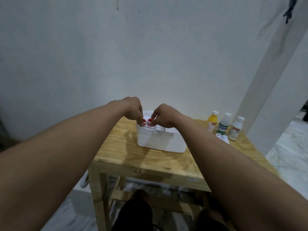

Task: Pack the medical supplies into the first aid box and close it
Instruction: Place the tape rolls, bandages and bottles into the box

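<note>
Left hand: red-topped white item is pinched above white plastic box.
Right hand: second red-topped item is pinched.
White-capped plastic bottles: labels unreadable.

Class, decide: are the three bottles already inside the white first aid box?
No, the three bottles stand on the wooden table, right of the first aid box.

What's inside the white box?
A left red-capped item in the left hand and a right red-capped item in the right hand, at the box top. Deeper is hidden by its walls.
</note>
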